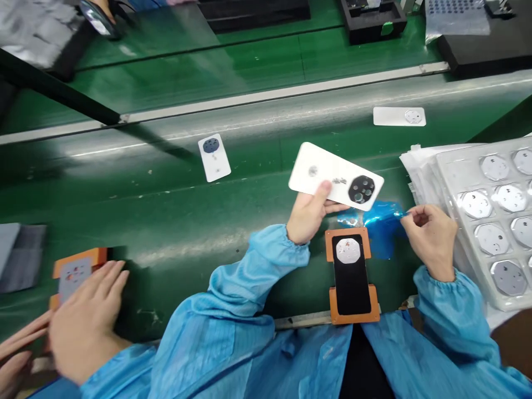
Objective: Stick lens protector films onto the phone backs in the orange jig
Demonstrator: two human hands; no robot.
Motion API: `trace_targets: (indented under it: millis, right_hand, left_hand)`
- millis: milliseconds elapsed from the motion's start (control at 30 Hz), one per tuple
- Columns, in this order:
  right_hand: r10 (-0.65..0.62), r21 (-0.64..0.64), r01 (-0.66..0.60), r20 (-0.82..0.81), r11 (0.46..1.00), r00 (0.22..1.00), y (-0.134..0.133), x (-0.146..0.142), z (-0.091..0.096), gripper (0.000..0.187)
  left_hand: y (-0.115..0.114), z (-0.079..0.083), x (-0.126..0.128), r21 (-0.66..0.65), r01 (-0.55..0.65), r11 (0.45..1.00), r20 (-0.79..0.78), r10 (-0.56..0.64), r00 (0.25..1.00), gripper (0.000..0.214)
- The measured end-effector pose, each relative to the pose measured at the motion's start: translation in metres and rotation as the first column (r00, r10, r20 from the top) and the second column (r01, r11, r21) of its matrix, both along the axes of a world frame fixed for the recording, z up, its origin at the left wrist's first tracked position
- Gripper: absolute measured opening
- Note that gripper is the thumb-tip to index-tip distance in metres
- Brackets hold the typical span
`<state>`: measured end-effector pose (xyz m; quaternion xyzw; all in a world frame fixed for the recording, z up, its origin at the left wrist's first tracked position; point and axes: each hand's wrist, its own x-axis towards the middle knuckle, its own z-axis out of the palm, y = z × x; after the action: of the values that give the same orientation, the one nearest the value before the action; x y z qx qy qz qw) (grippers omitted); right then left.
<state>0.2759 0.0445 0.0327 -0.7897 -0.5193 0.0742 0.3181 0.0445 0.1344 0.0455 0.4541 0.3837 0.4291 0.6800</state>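
My left hand (306,217) grips a white phone back cover (324,180) by its lower edge, thumb on its face. The cover is tilted and has a dark camera area at its right end. My right hand (432,238) pinches the edge of a crinkled blue plastic film (382,221), which hangs below the cover's right end. Below lies an orange fixture (354,318) with a black pad (352,282) and a silver octagonal plate (348,251) near its top.
At right stands a clear blister tray (465,257) of several silver discs, over white sheets. Two white phone covers (215,160) (399,116) lie on the green belt (166,205). A co-worker's hand (87,316) presses on another orange fixture (78,257) at left. A dark post (62,86) slants across.
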Motion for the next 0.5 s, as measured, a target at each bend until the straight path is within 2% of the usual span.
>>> trace_targets:
  millis: [67, 133, 200, 267, 333, 367, 400, 433, 500]
  right_hand:
    - [0.055, -0.242, -0.046, 0.030, 0.969, 0.998, -0.012, 0.012, -0.013, 0.012]
    - [0.124, -0.374, -0.087, 0.078, 0.923, 0.989, -0.022, 0.017, -0.021, 0.016]
    - [0.165, -0.384, -0.108, 0.117, 0.917, 0.979, -0.029, 0.019, -0.018, 0.019]
    - [0.189, -0.300, -0.142, 0.133, 0.943, 0.973, -0.035, 0.016, -0.006, 0.017]
    - [0.258, -0.168, -0.236, 0.126, 0.957, 0.958, -0.042, 0.011, 0.012, 0.009]
    - [0.315, -0.092, -0.306, 0.122, 0.948, 0.941, -0.045, 0.007, 0.020, 0.003]
    - [0.388, -0.020, -0.388, 0.122, 0.921, 0.914, -0.049, 0.002, 0.027, 0.008]
    - [0.478, 0.039, -0.486, 0.126, 0.873, 0.869, -0.053, -0.003, 0.032, 0.017]
    - [0.664, 0.095, -0.681, 0.158, 0.726, 0.731, -0.061, -0.013, 0.034, 0.034]
  left_hand:
    - [-0.003, 0.003, -0.021, -0.022, -0.041, 0.999, -0.034, 0.040, 0.999, 0.068]
    - [-0.014, 0.006, -0.039, 0.025, -0.053, 0.998, -0.117, 0.056, 0.992, 0.066]
    - [-0.032, 0.009, -0.051, 0.147, -0.043, 0.988, -0.233, 0.077, 0.969, 0.058]
    - [-0.051, 0.014, -0.059, 0.334, 0.051, 0.941, -0.359, 0.077, 0.930, 0.044]
    - [-0.069, 0.021, -0.063, 0.525, 0.231, 0.819, -0.469, 0.052, 0.881, 0.037]
    - [-0.077, 0.023, -0.064, 0.598, 0.330, 0.731, -0.525, 0.045, 0.850, 0.037]
    - [-0.084, 0.025, -0.064, 0.648, 0.421, 0.635, -0.582, 0.056, 0.811, 0.039]
    - [-0.091, 0.026, -0.063, 0.677, 0.498, 0.542, -0.636, 0.089, 0.767, 0.040]
    - [-0.103, 0.022, -0.059, 0.677, 0.617, 0.401, -0.719, 0.184, 0.670, 0.040]
